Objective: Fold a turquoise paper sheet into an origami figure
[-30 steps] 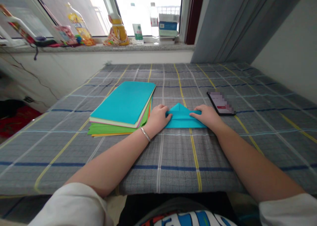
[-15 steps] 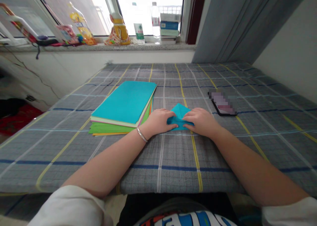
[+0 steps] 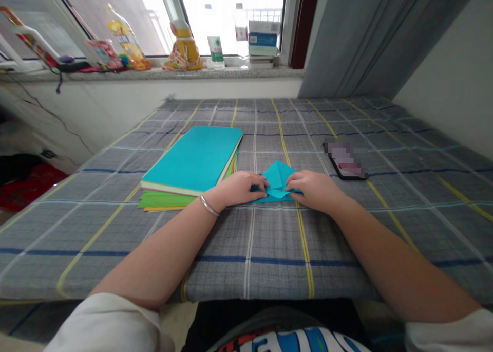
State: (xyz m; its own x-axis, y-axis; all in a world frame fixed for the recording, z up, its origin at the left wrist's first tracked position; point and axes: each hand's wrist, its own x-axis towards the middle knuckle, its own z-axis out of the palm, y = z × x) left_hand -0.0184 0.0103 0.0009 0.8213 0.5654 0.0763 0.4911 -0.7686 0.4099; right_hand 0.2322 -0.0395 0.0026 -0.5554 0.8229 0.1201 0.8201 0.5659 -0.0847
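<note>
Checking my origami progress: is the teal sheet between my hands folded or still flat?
Folded. The teal sheet shows a pointed top and overlapping flaps, pinched between the left hand and right hand.

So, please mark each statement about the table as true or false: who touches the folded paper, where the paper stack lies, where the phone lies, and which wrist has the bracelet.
1. Both hands touch the folded teal paper. True: the left hand and the right hand press on it from either side.
2. The stack of coloured paper lies to the right of the hands. False: it lies to their left.
3. The phone rests on the stack. False: it lies on the checked cloth, right of the hands.
4. A bracelet is on the left wrist. True.
</note>
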